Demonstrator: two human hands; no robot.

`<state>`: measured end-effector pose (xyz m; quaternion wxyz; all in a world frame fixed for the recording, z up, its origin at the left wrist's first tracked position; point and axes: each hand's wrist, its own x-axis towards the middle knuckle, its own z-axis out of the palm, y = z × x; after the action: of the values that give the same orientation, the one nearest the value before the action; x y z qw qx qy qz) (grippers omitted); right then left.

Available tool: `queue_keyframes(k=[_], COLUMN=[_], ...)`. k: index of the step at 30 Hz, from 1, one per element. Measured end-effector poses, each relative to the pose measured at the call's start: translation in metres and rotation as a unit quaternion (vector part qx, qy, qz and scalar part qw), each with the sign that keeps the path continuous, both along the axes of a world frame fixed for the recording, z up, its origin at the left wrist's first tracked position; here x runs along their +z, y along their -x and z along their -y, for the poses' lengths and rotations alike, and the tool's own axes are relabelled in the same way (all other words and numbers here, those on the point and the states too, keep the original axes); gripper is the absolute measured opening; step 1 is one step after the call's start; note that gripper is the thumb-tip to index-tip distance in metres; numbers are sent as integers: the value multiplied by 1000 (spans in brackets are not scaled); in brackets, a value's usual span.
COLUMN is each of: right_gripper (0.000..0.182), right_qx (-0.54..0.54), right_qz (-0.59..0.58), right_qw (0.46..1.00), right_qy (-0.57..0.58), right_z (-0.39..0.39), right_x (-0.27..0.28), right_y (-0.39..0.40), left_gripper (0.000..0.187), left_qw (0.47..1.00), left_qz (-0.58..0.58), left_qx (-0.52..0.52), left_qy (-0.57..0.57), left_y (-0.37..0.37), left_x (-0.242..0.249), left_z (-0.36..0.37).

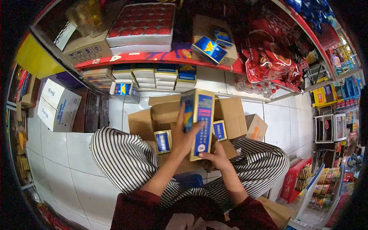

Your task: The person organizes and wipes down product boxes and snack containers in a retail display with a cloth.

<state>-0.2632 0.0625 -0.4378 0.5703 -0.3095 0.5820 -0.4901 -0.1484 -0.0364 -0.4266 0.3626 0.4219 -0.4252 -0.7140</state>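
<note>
A tall blue and gold carton [204, 119] stands tilted between my hands, above an open cardboard box [140, 124]. My left hand [181, 136] grips the carton's left side, with its fingers up along the face. Lower down, my right hand [217, 156] holds the bottom right corner. Inside the cardboard box, one blue and gold pack [163, 141] lies at the left and another blue pack [219, 130] at the right. The carton and my forearms hide much of the box's inside.
Ahead is a red-edged shelf [153, 57] with a tray of red-lidded jars [142, 23]. Beneath it are stacked gold and blue cartons [155, 76]. A white box [57, 105] stands left on the tiled floor [88, 184]. Red bags [272, 50] hang over the right side.
</note>
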Motion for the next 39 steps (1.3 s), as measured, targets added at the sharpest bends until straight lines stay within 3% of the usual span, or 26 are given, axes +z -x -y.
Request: queue_keyframes(k=[1,2,4,7,10,11,13,14,15,16,18,19,24,25,28,30,32,34,35,37,38,39], right_gripper=[74,75,78,81,81,78,77,77,61,56,50,48,40,38,53,50,56,55,58,64,72,81], right_qx=[-12,-22,-87,-152,-138,-143,-142,-141,-167,-160,-181,-203,-243,-234,-137,-110,-247,-365,-340,-271,-214,-152], right_qz=[23,45,133,254,217,204,182,170,142,110,91,86,88,3,-48,-160,-272,-167,-43,201,78,-49], right_qw=[1000,999,987,955,964,966,973,975,974,981,979,975,961,966,981,980,930,916,939,937,968,980], right_qy=[-7,-15,-20,15,69,67,27,5,47,19,9,-11,-98,-113,-125,-31,-15,-18,13,90,108,120], right_z=[0,0,-2,0,4,8,10,10,15,14,17,16,18,16,16,14,13,10,7,7,2,-5], right_x=[-3,-6,-8,-8,-8,-6,-4,-3,12,14,23,16,-1,-7,13,0,-7,-8,-4,18,12,4], right_y=[3,7,17,32,30,29,37,40,32,37,35,37,38,39,43,68,91,106,107,101,95,86], left_gripper=[79,81,83,73,60,51,52,52,55,56,57,58,50,48,44,43,43,42,42,43,40,38], left_qw=[984,946,929,981,999,991,999,995,990,987,977,959,932,913,884,889,889,895,901,907,913,899], left_qz=[116,288,303,162,44,106,11,-37,-79,-66,-40,-95,-128,-149,-210,-199,-186,-158,-136,-97,-113,-131], left_qx=[41,7,47,67,-13,23,1,-9,-28,-12,14,-9,12,-1,-21,-25,-60,-92,-106,-103,-106,-97], left_qy=[129,146,210,79,-14,83,-34,-96,-116,-148,-209,-267,-339,-380,-417,-412,-414,-407,-398,-397,-378,-406], left_y=[2,-1,-3,-16,-23,-21,-18,-16,-11,-7,2,4,14,12,12,14,11,10,11,15,12,12], left_x=[-13,-13,-12,4,10,6,4,2,-6,-10,-17,-28,-53,-56,-54,-43,-30,-16,-9,13,-4,10], left_z=[-5,-12,-14,-6,8,4,10,12,12,11,10,10,8,9,6,1,-4,-7,-7,-10,-15,-19])
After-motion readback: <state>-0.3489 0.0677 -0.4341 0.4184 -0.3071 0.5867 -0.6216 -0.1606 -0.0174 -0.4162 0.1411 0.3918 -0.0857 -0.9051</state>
